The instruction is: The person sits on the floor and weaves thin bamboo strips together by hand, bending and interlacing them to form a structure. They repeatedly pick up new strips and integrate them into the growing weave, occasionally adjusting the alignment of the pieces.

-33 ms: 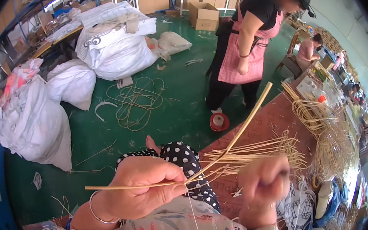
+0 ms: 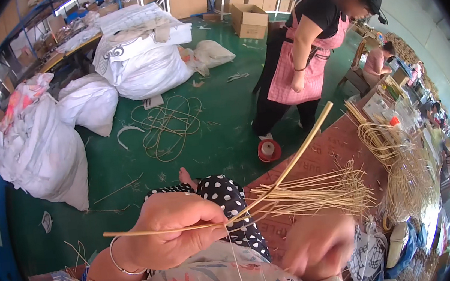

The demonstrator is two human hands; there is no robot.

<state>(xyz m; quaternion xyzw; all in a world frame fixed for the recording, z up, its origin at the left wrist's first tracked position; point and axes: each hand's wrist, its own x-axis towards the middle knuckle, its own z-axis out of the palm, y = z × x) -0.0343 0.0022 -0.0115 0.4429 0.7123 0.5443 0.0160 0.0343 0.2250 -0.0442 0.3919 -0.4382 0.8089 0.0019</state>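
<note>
My left hand (image 2: 176, 225) pinches thin tan rattan sticks (image 2: 295, 158) where they meet between thumb and forefinger. One stick end juts out left past the knuckles; a longer, thicker length slants up to the right. From the pinch a white thread (image 2: 237, 262) hangs down across my lap. My right hand (image 2: 321, 245) is at the lower right, apart from the sticks and smeared by motion. Whether its fingers hold anything cannot be made out. Just beyond it, a bundle of cut rattan sticks (image 2: 323, 190) lies on a reddish-brown board (image 2: 319, 147).
Coiled rattan (image 2: 387, 145) lies to the right. A person in a pink apron (image 2: 297, 72) stands ahead, beside a small red bowl (image 2: 269, 150). Large white sacks (image 2: 43, 154) and a loose cane coil (image 2: 171, 127) are on the green floor at left.
My right hand has moved down toward my lap. My left hand and the sticks in it have stayed nearly still.
</note>
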